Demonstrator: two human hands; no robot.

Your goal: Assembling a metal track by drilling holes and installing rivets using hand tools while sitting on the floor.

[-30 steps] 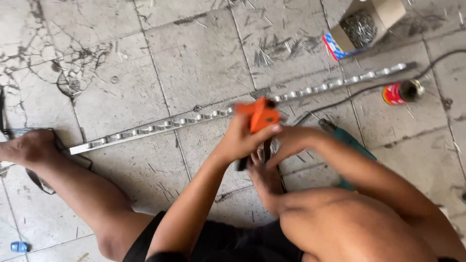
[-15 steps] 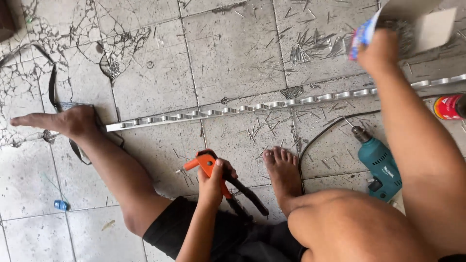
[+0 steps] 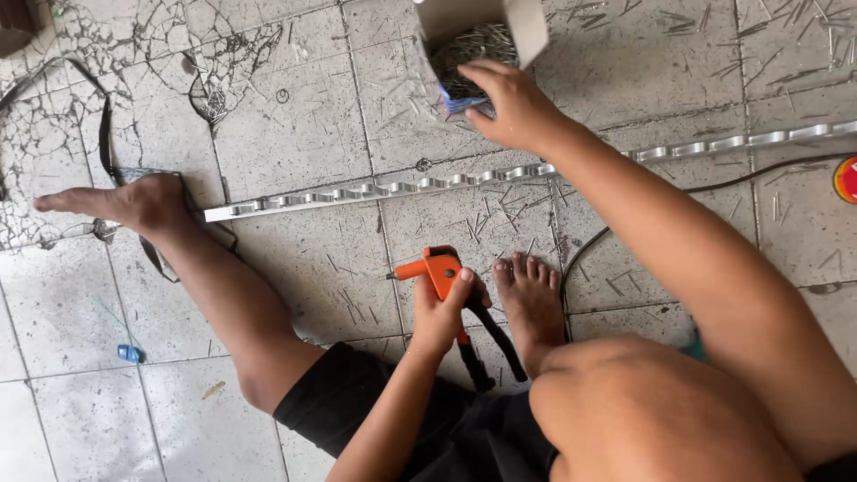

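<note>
Head view, looking straight down at a person seated on a cracked grey tile floor [image 3: 295, 116] with bare legs spread. The left hand [image 3: 444, 312] is closed around an orange hand riveter [image 3: 442, 268], gripping it near its head; the tool's orange body points up and to the left, and its two black handles [image 3: 486, 344] angle down and to the right, ending just beside the person's right foot [image 3: 531, 299]. The riveter sits low in the centre of the view, over the floor between the legs. The right hand [image 3: 509, 103] reaches far forward to the top of the view, fingers curled down over the lower edge of an open cardboard box [image 3: 478, 36] filled with thin silvery rivets [image 3: 469, 54]; whether the fingers pinch anything cannot be told. Below that hand, a long, narrow silver metal strip [image 3: 375, 190] with a repeating raised pattern lies across the floor from left to right, passing under the right forearm and rising toward the upper right edge. The left foot [image 3: 134, 203] rests at the strip's left end, touching a dark strap [image 3: 105, 134] that curls across the broken tiles. Loose metal pins [image 3: 500, 210] are scattered over the tiles near the strip. A black cable [image 3: 732, 183] runs along the right side, and a round red object [image 3: 846, 178] is cut off at the right edge. A small blue scrap [image 3: 129, 353] lies at lower left.
</note>
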